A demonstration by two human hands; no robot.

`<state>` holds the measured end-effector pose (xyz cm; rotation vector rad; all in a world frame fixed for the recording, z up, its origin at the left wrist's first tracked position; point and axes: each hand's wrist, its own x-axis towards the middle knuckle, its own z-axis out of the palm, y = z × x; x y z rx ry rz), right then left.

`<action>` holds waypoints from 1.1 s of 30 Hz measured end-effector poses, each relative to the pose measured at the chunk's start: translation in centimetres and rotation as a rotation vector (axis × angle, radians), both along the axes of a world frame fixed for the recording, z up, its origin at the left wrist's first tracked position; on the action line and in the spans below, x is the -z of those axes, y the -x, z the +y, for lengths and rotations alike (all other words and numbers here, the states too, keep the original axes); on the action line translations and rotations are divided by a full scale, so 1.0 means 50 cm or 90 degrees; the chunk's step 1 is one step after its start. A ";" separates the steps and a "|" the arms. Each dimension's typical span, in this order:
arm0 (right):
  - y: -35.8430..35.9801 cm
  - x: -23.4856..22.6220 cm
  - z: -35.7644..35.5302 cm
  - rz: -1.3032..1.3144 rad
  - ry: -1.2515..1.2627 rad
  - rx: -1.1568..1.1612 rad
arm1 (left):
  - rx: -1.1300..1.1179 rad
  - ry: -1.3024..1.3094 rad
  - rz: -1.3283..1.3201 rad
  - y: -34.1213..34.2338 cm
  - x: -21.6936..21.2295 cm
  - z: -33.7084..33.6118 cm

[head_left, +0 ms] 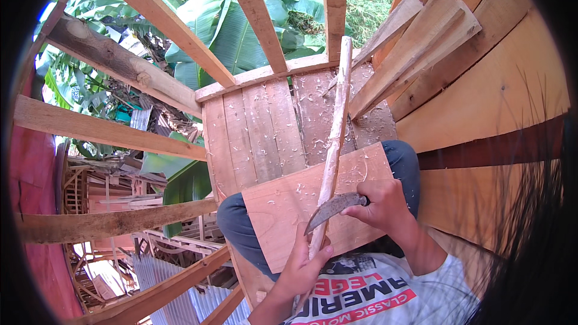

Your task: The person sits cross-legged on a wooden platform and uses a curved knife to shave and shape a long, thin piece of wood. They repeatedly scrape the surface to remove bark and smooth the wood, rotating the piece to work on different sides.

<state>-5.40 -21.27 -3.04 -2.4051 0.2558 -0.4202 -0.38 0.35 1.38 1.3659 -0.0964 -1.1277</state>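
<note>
A long pale stick (337, 126), stripped of bark, slants up and away from my lap across a wooden board (277, 216) that rests on my legs. Around the stick's near end my left hand (306, 265) is closed. My right hand (385, 204) grips the dark handle of a knife (337, 206) with a curved, stained blade. That blade lies across the stick just beyond my left fingers, its tip pointing left. Curled shavings are scattered over the board.
Shavings litter the plank floor (253, 126) ahead. Several loose boards (415, 42) lean at the right against a plank wall (494, 84). Wooden rails (114, 135) fence the left and far sides, with banana leaves (223, 36) and corrugated metal sheets (162, 283) beyond.
</note>
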 end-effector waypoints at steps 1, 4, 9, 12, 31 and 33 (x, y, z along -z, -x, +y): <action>-0.003 0.003 -0.003 0.000 0.015 0.006 | 0.003 -0.007 0.010 0.002 -0.002 0.000; -0.011 0.007 -0.010 -0.016 0.050 -0.009 | 0.009 -0.025 0.009 0.003 -0.008 0.000; -0.029 0.019 -0.044 -0.030 0.073 0.077 | 0.016 -0.018 -0.014 0.007 -0.013 0.006; -0.018 0.037 -0.076 -0.029 0.057 0.151 | 0.026 0.001 0.016 0.008 -0.010 0.011; -0.005 -0.015 -0.084 -0.042 0.020 0.140 | 0.086 0.049 0.038 0.014 0.004 0.018; 0.011 -0.014 -0.050 -0.043 0.016 0.044 | 0.086 0.043 0.040 0.013 0.017 0.017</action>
